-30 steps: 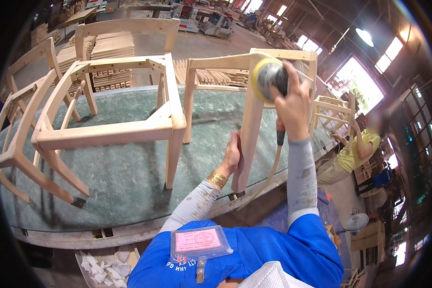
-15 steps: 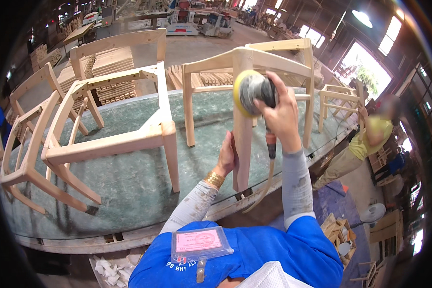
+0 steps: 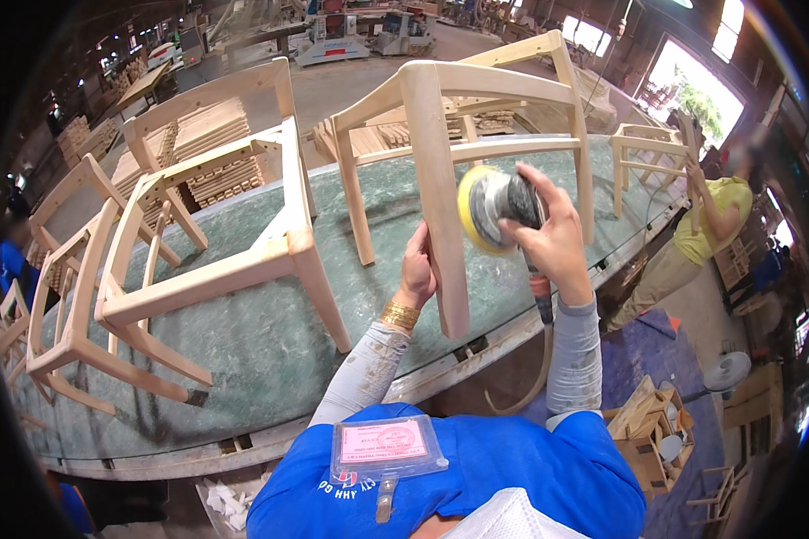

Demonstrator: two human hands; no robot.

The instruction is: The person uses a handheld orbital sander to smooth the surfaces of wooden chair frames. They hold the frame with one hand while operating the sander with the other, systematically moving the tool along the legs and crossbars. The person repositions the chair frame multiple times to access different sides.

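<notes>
My right hand (image 3: 555, 229) is wrapped over the black body of a round orbital sander (image 3: 496, 208) with a yellow pad. The pad stands on edge, facing the right side of the near leg (image 3: 438, 189) of a pale wooden chair frame (image 3: 503, 87); whether it touches the wood I cannot tell. On the leg's left side, lower down, my left hand (image 3: 415, 269) grips it, with its fingers partly hidden behind the wood. From the sander's orange-red fitting, a hose (image 3: 539, 373) hangs beside my right forearm.
A long green-topped workbench (image 3: 270, 377) carries the chair frames. Another frame (image 3: 198, 296) stands close on the left, with more beyond it. At right, a person in a yellow shirt (image 3: 715, 216) works beside a farther chair (image 3: 643, 157). A box of wood pieces (image 3: 652, 431) sits lower right.
The sander in my right hand has moved down along the chair leg and a little to the right. My left hand keeps its hold on the leg. The whole view has shifted slightly.
</notes>
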